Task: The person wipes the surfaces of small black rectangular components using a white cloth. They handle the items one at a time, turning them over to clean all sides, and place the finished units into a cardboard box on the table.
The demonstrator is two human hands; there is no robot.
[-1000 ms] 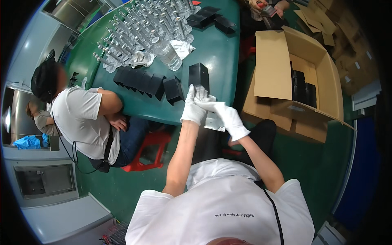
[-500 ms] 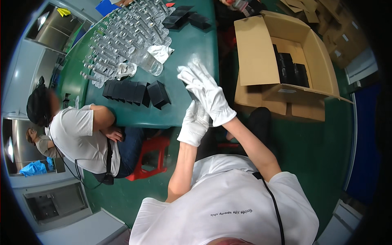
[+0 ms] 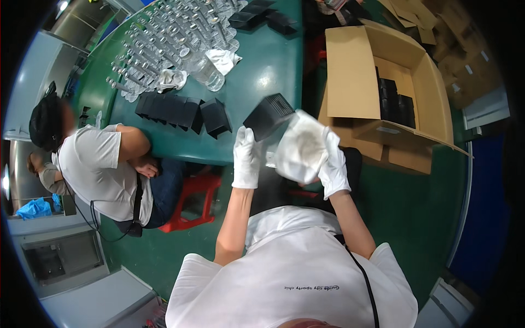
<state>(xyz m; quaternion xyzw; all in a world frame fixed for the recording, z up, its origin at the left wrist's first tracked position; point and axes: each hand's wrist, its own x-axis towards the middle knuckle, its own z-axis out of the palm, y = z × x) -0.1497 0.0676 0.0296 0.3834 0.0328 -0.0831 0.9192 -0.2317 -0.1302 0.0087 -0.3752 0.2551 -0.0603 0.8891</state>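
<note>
My left hand (image 3: 246, 161), in a white glove, grips a black box (image 3: 268, 116) by its near left corner. The box is tilted over the near edge of the green table, its ridged end turned to the far right. In my right hand (image 3: 332, 170), gloved too, is a white cloth (image 3: 301, 148), blurred by motion and greyish in the middle. The cloth hangs just right of the box; whether they touch I cannot tell. Left of the box, a row of black boxes (image 3: 169, 112) stands on the table, with one black box (image 3: 216, 118) at its right end.
Many clear pieces with metal stems (image 3: 169, 44) crowd the far left of the table (image 3: 262, 65), by a clear bottle (image 3: 206, 74) and a crumpled white cloth (image 3: 223, 60). An open carton (image 3: 350, 76) with black boxes stands right. A seated person (image 3: 98, 158) is at left.
My hands, pressed together before, have come apart. The black box now shows in my left hand, and my right hand has moved right and nearer with the white cloth.
</note>
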